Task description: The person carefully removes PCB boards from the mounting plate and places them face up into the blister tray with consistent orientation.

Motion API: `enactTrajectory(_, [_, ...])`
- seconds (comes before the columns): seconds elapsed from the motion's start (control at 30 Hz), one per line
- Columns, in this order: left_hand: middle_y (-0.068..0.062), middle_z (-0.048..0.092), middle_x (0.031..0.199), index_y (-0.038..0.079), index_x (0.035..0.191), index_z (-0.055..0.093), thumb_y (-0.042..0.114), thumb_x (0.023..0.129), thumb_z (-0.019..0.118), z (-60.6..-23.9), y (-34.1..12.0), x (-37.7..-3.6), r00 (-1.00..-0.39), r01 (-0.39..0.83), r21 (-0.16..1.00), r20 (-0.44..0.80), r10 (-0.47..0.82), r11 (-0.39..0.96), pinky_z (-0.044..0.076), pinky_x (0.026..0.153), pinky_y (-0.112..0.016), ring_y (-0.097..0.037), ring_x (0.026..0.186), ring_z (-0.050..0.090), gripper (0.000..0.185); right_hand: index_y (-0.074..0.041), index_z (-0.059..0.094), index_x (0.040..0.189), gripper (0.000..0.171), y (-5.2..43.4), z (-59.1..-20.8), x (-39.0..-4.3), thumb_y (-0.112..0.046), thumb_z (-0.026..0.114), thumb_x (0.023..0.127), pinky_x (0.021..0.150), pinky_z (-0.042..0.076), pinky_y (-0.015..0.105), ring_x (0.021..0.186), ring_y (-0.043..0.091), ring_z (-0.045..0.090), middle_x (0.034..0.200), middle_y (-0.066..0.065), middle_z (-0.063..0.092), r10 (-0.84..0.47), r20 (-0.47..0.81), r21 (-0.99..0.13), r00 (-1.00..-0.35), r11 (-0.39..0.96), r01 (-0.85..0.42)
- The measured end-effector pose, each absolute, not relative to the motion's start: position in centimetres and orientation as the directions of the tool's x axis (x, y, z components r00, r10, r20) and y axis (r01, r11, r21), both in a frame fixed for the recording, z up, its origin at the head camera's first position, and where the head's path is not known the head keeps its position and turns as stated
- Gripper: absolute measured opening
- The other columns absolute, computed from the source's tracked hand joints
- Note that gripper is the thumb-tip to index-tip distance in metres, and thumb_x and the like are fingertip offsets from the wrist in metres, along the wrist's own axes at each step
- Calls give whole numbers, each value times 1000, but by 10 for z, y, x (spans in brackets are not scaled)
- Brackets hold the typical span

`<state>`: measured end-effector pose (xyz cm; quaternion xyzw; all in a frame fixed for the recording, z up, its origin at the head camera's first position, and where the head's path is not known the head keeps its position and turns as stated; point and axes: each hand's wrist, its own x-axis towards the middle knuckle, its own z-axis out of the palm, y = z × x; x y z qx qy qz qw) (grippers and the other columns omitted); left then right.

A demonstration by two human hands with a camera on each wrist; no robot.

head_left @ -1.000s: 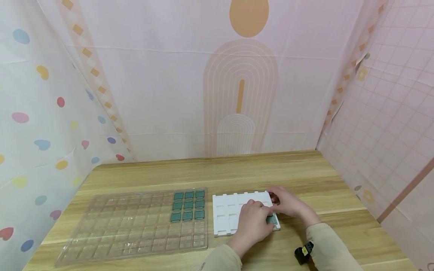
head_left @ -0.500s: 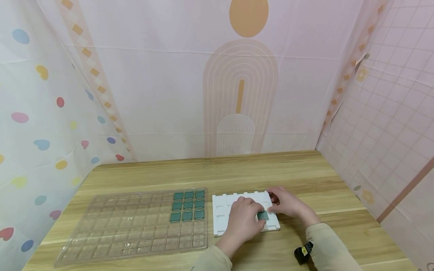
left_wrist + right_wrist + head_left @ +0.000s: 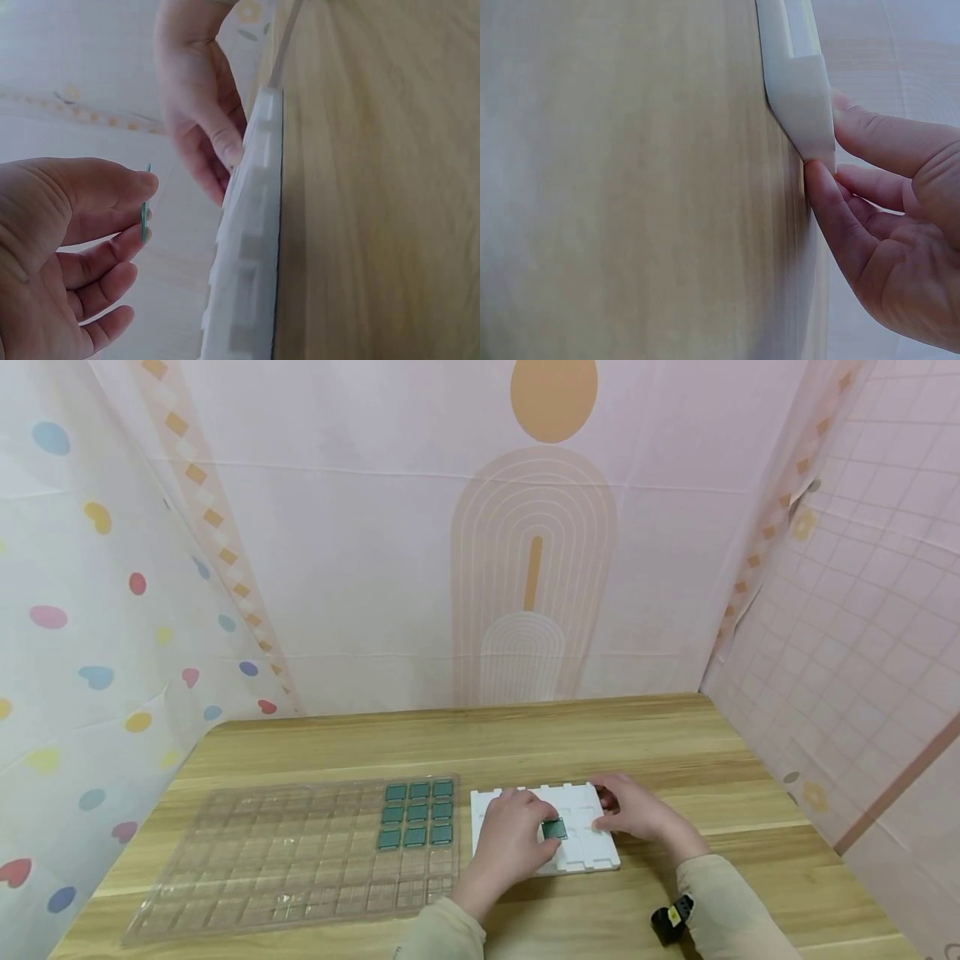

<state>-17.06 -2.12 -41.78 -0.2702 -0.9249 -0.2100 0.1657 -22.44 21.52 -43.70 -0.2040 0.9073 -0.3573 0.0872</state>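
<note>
My left hand (image 3: 510,833) pinches a small green circuit board (image 3: 555,829) by its edges between thumb and fingers. In the left wrist view the board (image 3: 145,214) is seen edge-on, apart from the white slotted tray (image 3: 247,255). That tray (image 3: 585,806) lies on the table, partly covered by the left hand. At its right end my right hand (image 3: 636,810) grips the edge. The right wrist view shows the thumb on top of the tray's corner (image 3: 802,97) and the fingers of the right hand (image 3: 900,225) against its side and underside.
Left of the white tray lies a large clear plastic tray (image 3: 300,827) with many pockets. Several green boards (image 3: 416,814) sit in its upper right pockets. Both rest on a wood-grain table (image 3: 480,735). A black device (image 3: 670,921) is by the right sleeve.
The left hand has moved leftward with the green board, from the white tray's right end toward its middle. The right hand stays at the tray's right edge.
</note>
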Motion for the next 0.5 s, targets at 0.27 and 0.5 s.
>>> enactTrajectory(0.27, [3, 66, 88, 14, 91, 77, 22, 74, 84, -417, -38, -173, -822, 536, 299, 399, 407, 789, 46, 84, -37, -18, 90, 57, 20, 13, 47, 135, 65, 214, -437, -224, -9, 79, 83, 83, 51, 38, 99, 24, 55, 120, 19, 54, -433, -12, -672, -901, 672, -313])
enactTrajectory(0.5, [1, 68, 91, 13, 91, 76, 21, 74, 84, -416, -53, -172, -815, 546, 283, 396, 422, 789, 46, 85, -39, -20, 92, 57, 21, 14, 46, 136, 66, 215, -438, -225, -7, 79, 83, 84, 51, 39, 100, 26, 55, 121, 21, 53, -437, -12, -687, -899, 657, -310])
